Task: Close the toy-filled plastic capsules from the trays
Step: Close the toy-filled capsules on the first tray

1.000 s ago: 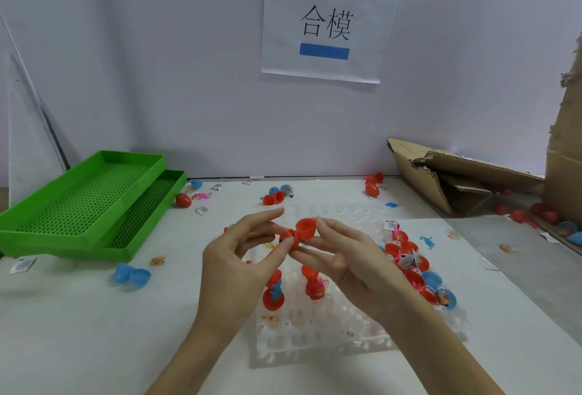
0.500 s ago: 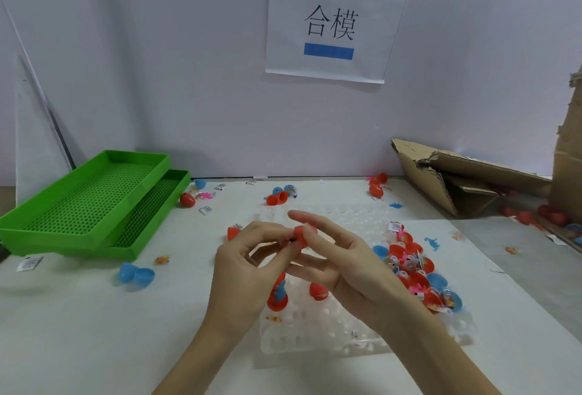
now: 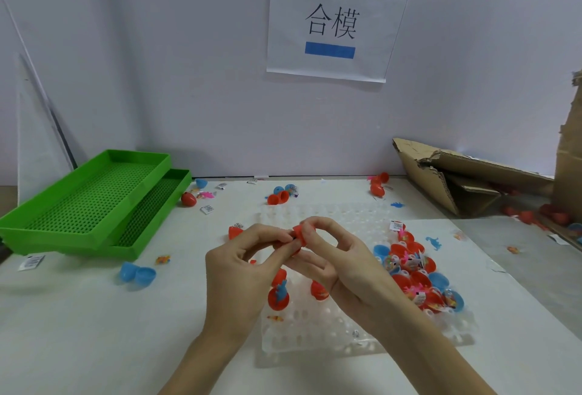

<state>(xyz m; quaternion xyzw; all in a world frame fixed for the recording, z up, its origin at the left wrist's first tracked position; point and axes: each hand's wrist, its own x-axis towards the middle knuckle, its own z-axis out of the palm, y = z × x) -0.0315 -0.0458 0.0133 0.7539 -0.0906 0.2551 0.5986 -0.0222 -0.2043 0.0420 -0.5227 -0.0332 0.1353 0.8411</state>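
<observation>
Left hand: raised over the clear tray, fingers curled, thumb and forefinger pinching the red capsule from the left.
Right hand: opposite, forefinger arched over the capsule's top, thumb beneath, gripping it.
Red capsule: held between both hands above the tray's middle, mostly hidden by fingertips.
Clear tray: near the surface's front edge; open red and blue capsules heaped along its right edge.
Green trays: stacked at the surface's back left corner.
</observation>
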